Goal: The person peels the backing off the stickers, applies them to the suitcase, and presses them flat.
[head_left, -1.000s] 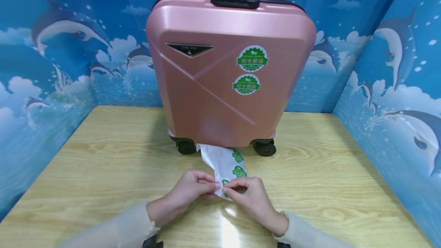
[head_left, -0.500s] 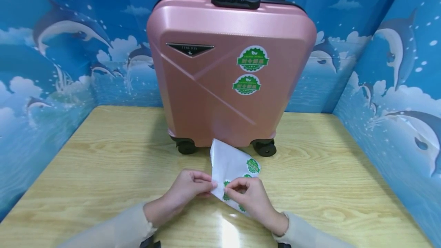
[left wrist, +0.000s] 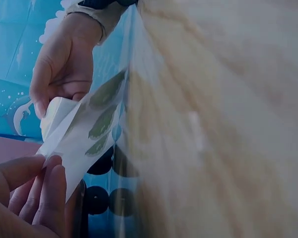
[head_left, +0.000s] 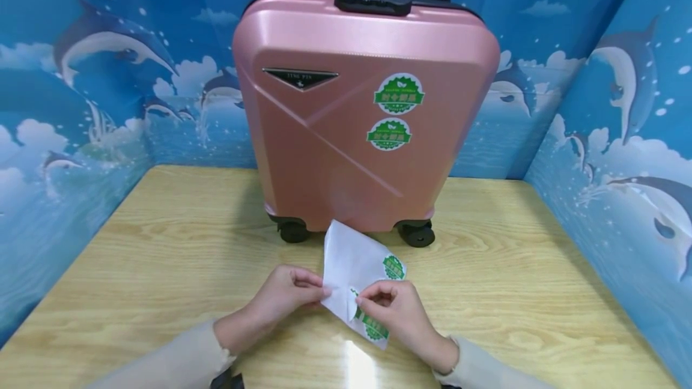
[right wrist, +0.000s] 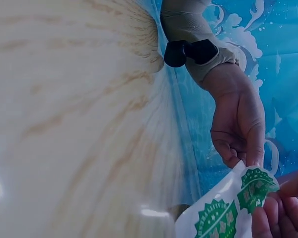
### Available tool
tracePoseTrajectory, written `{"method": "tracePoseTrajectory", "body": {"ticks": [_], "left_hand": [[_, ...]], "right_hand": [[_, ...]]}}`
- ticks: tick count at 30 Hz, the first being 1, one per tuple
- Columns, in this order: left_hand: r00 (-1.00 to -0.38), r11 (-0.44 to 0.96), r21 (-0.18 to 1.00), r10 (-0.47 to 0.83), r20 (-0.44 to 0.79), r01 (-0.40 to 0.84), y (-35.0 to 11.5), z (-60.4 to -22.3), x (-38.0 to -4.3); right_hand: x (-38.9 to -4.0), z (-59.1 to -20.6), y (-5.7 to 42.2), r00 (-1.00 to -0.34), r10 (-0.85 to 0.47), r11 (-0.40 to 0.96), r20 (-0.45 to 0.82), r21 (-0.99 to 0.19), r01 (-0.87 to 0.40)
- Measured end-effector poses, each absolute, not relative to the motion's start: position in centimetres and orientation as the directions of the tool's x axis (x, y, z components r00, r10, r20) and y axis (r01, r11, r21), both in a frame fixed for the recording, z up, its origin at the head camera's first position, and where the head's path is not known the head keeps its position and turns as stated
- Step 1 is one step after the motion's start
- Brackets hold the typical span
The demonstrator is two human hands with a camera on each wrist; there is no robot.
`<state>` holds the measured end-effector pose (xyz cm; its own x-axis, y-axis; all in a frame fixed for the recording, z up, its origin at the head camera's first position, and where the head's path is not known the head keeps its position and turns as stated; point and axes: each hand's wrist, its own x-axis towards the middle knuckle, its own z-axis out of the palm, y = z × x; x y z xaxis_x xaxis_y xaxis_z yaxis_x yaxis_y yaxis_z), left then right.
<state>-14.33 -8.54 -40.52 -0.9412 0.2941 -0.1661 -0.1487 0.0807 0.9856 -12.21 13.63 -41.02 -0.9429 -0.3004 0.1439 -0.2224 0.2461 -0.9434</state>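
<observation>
A white sheet of round green-and-white stickers (head_left: 354, 251) is held at a slant over the table, in front of the suitcase. My left hand (head_left: 294, 290) pinches the sheet's left edge between thumb and fingers. At the sheet's middle, my right hand (head_left: 397, 311) pinches the edge of one sticker (right wrist: 258, 191), which bends up partly off the backing. In the left wrist view, the sheet's underside faces the camera, with the left hand (left wrist: 30, 196) gripping one corner and the right hand (left wrist: 67, 64) farther up. More green stickers stay flat on the lower right part of the sheet.
A pink hard-shell suitcase (head_left: 324, 155) stands upright on black wheels behind the hands. Two green stickers, an upper one (head_left: 399, 93) and a lower one (head_left: 389, 134), are on its front. The wood-grain table (head_left: 162, 245) is enclosed by blue dolphin-print curtains (head_left: 108, 107).
The sheet has been turned so its lower end points right, and the left hand has shifted slightly left with it. One sticker's edge has come up in the right hand's pinch.
</observation>
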Motion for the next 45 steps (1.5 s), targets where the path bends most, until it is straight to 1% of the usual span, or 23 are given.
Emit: {"method": "tracePoseTrajectory", "body": {"ticks": [3,9,13,18,23,28,32,45], "left_hand": [[-0.943,0.115,0.986,0.294,-0.154,-0.125,-8.7,-40.4,-14.4],[-0.957,0.110,0.988,0.259,-0.134,-0.109,-8.9,-40.4,-14.5],[-0.967,0.112,0.989,0.223,-0.123,-0.100,-9.0,-40.4,-14.6],[-0.969,0.104,0.989,0.215,-0.122,-0.101,-9.2,-40.3,-14.6],[-0.968,0.138,0.987,0.223,-0.116,-0.086,-9.5,-40.4,-14.6],[-0.976,0.156,0.984,0.184,-0.113,-0.084,-9.7,-40.2,-14.5],[-0.980,0.136,0.985,0.153,-0.124,-0.103,-9.6,-40.1,-14.5],[-0.984,0.162,0.980,0.116,-0.133,-0.113,-9.9,-39.8,-14.6]], "right_hand": [[-12.1,-41.0,13.8,-0.935,-0.317,0.214,0.161,-0.948,-0.236],[-12.1,-41.2,13.9,-0.926,-0.320,0.174,0.203,-0.948,-0.267],[-12.1,-41.3,14.0,-0.927,-0.319,0.167,0.198,-0.951,-0.261],[-12.1,-41.4,14.1,-0.930,-0.320,0.168,0.180,-0.955,-0.243],[-12.1,-41.4,14.2,-0.932,-0.318,0.183,0.172,-0.954,-0.239],[-12.1,-41.5,14.3,-0.933,-0.315,0.189,0.176,-0.951,-0.244],[-12.1,-41.4,14.3,-0.934,-0.313,0.183,0.173,-0.954,-0.238],[-12.2,-41.5,14.6,-0.936,-0.294,0.200,0.195,-0.945,-0.259]]}}
